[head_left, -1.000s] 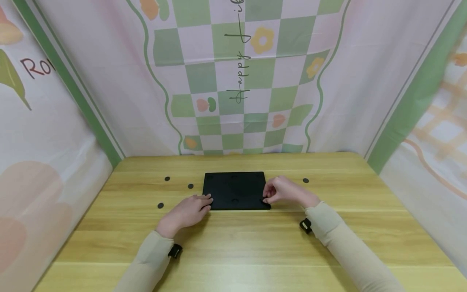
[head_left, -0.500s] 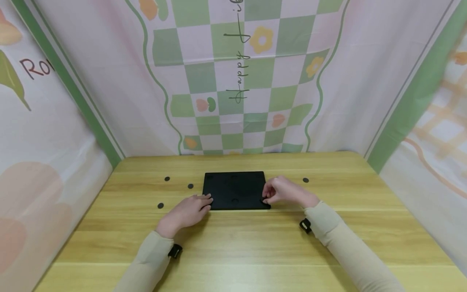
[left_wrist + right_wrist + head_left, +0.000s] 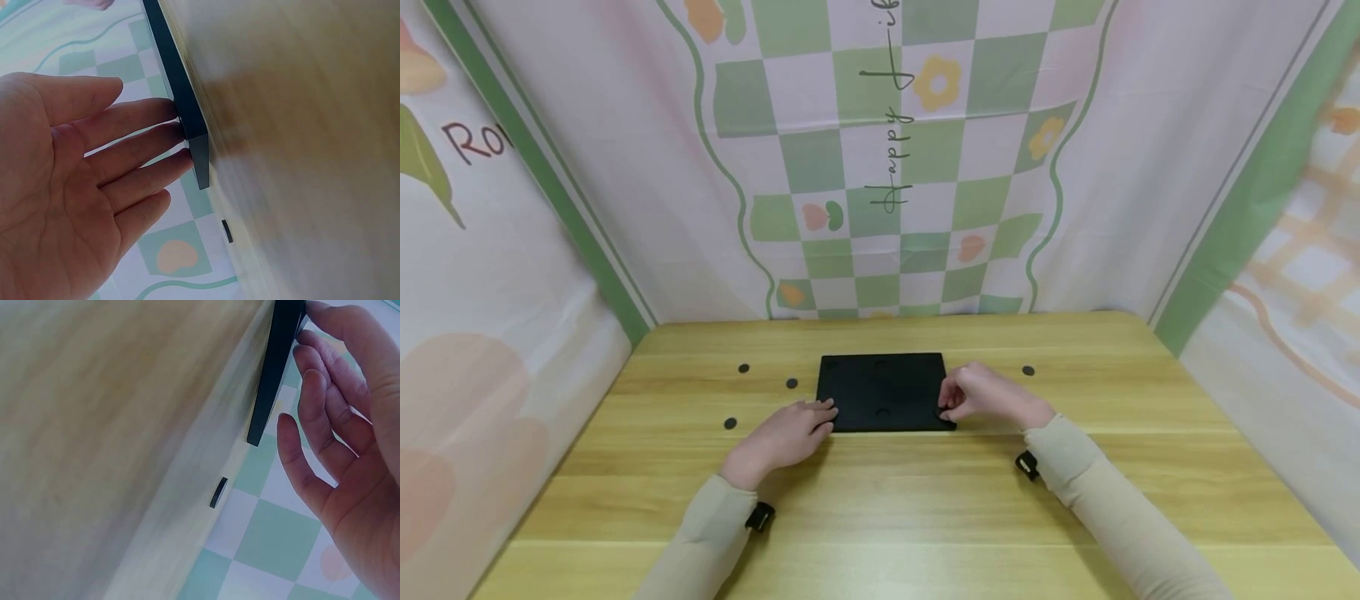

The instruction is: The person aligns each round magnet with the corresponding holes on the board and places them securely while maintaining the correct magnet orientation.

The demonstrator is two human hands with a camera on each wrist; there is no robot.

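Note:
A flat black rectangular board (image 3: 883,387) with shallow round recesses lies on the wooden table. My left hand (image 3: 786,433) rests its fairly straight fingertips on the board's near left corner; in the left wrist view those fingers (image 3: 140,147) touch its upper face, thumb apart. At the near right corner, my right hand (image 3: 985,396) pinches a small black disc between thumb and index finger, the disc mostly hidden by the fingertips. The right wrist view shows the thumb and index finger of the hand (image 3: 350,419) at the face of the board (image 3: 275,375), the other fingers loosely bent.
Several dark discs lie on the table (image 3: 880,517): a far left disc (image 3: 743,367), one (image 3: 792,383) close to the board, a nearer left disc (image 3: 730,423), and a disc (image 3: 1028,371) right of the board. A printed curtain (image 3: 880,167) stands behind.
The dark piece at my right fingertips shows less now and sits lower against the board, the fingers shifting very slightly. My left hand and the board stay in place.

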